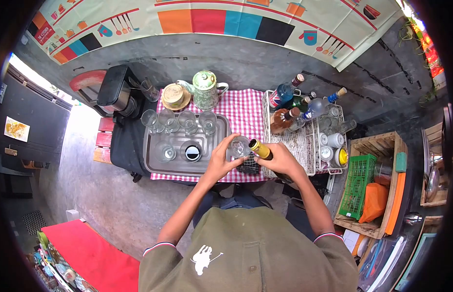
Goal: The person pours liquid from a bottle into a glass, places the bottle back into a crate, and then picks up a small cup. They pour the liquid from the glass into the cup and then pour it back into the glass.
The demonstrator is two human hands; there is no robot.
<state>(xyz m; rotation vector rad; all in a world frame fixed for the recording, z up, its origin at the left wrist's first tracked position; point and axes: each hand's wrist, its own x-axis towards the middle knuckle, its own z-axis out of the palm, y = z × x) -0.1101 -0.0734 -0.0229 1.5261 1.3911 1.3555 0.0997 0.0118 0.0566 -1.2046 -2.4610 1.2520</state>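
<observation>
My left hand (221, 160) is closed around a clear drinking glass (239, 146), just past the right edge of the tray. In my right hand (281, 160) is a dark bottle (262, 150) with gold foil on its neck, its mouth tilted toward the glass and close to its rim. The bottle's lower part is mostly hidden under my hand and forearm. A grey tray (156, 166) to the left carries a row of stemmed glasses (187, 121) along its back. Nearer me on it stand a clear glass (165, 152) and a glass with dark liquid (192, 153).
A patterned teapot (205, 90) and a lidded pot (174, 96) stand behind the tray on the checkered cloth (243, 104). To the right, a white wire rack (309, 141) holds several bottles (285, 119) and cups (335, 140). A coffee maker (117, 90) is at far left; a wooden crate (372, 141) at far right.
</observation>
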